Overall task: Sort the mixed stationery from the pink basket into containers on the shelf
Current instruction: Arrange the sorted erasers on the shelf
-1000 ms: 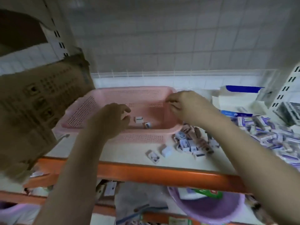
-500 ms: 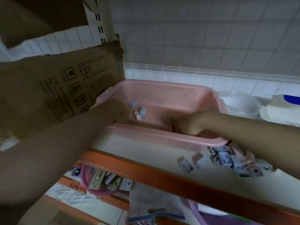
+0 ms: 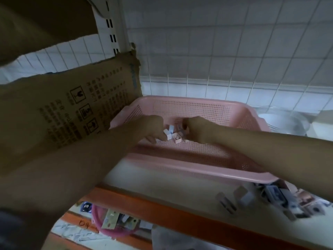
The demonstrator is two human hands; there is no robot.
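- Both hands were inside the pink basket at frame centre, working the same small cluster of erasers on its mesh floor.
- Left hand: fingers curled down onto the cluster's left edge, apparently pinching 1 white piece; exact grip partly hidden.
- Right hand: fingers curled at the cluster's right edge, likely gathering pieces; couldn't tell whether it actually held one.
- Basket otherwise looked nearly bare; only that handful showed inside.
- A blurred pile of similar packets lay on the shelf at lower right, just beside the basket's near corner.
- Judgement: basket emptying near its end; last pieces still to lift out, and the shelf pile still to go into containers.
- Cardboard box stood at left, touching the basket.
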